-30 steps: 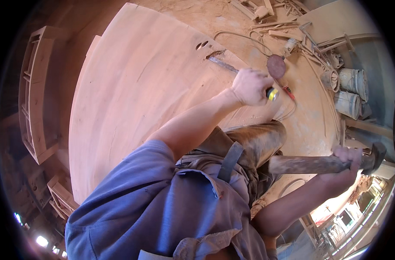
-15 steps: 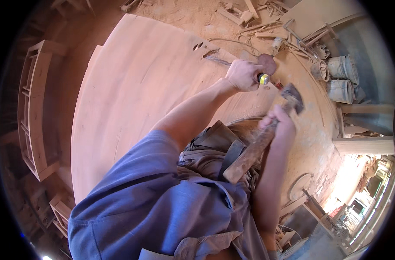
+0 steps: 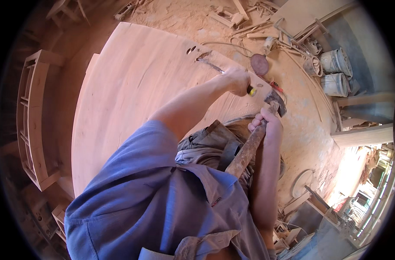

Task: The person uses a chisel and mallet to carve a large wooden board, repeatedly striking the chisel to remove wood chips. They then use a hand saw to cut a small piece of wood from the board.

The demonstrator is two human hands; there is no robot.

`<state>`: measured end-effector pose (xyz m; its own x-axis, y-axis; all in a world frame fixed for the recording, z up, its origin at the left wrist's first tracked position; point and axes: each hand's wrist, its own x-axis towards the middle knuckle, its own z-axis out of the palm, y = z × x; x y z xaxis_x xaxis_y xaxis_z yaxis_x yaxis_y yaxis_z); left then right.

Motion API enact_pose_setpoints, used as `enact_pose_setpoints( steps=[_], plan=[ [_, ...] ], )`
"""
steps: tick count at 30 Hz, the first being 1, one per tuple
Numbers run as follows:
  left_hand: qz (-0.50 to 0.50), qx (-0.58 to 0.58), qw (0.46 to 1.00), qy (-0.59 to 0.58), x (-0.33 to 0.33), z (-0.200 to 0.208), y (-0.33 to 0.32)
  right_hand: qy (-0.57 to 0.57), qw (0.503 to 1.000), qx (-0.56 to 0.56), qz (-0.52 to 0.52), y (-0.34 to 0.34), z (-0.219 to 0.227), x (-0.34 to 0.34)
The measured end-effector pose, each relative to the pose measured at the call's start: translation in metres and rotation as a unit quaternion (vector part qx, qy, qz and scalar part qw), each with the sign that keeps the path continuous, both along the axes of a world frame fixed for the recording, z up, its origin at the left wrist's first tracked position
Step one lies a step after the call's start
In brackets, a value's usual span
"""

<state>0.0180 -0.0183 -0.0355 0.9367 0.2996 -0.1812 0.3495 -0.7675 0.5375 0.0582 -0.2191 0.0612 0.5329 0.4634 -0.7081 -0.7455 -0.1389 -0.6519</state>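
My left hand [image 3: 237, 80] grips a chisel [image 3: 212, 66] by its yellow-ended handle. The steel blade points into a dark notch [image 3: 203, 55] cut near the far edge of a large pale wooden slab [image 3: 132, 95]. My right hand [image 3: 265, 124] holds a hammer [image 3: 256, 134] by its rough wooden handle. The dark hammer head [image 3: 276, 102] sits just right of the chisel's butt end, a short gap away. Two small oval slots [image 3: 190, 50] lie beside the notch.
Sawdust covers the floor [image 3: 306, 130] to the right. Wood offcuts [image 3: 232, 15], a cable, a round sanding disc [image 3: 259, 64] and two pale buckets [image 3: 336, 71] lie beyond the slab. A wooden frame [image 3: 32, 117] stands at left. A timber beam [image 3: 362, 134] runs at right.
The hammer swung in from far right toward the chisel, struck near its butt, and now sits slightly lower beside it. My left hand kept the chisel at the notch.
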Motion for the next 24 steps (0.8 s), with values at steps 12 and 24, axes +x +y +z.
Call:
enact_pose_setpoints(
  steps=[12,24],
  plan=[
    [-0.005,-0.023,0.941,-0.338,-0.048,0.012,-0.008,0.009,0.999,0.011,-0.041,-0.021,-0.009,0.020],
    [0.080,-0.062,0.953,-0.285,-0.027,0.013,0.017,-0.158,0.981,0.000,-0.111,-0.006,0.044,0.031]
  ],
)
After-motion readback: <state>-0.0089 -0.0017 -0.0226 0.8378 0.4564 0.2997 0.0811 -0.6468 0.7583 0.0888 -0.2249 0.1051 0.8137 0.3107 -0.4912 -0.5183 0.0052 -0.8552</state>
